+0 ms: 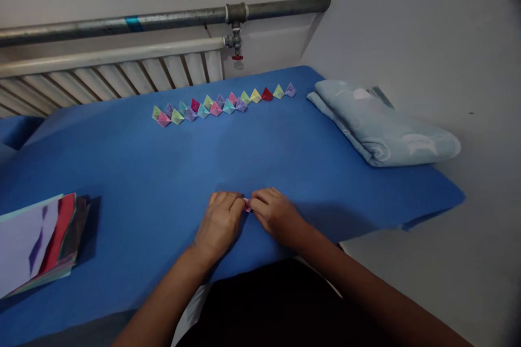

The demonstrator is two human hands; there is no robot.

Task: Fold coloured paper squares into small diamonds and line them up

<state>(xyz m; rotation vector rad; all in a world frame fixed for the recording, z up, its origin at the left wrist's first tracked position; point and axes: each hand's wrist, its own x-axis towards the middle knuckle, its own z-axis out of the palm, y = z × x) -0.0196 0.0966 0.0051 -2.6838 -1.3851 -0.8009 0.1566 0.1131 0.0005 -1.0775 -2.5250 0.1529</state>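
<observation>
A small pink folded paper point(247, 205) shows between my two hands, just above the near part of the blue-covered surface point(163, 168). My left hand point(222, 221) has its fingers closed on the paper's left side. From the right, my right hand point(277, 213) pinches the same paper. Most of the paper is hidden by my fingers. Farther back, several small pointed folded paper pieces point(215, 108) in pink, green, purple, blue, yellow and red stand in two adjoining rows, with a single row toward the right.
A stack of coloured paper sheets point(24, 244) lies at the left. A folded light blue blanket point(391, 130) rests at the right by the wall. Behind the surface are a radiator point(134, 73) and a metal pipe point(175, 19).
</observation>
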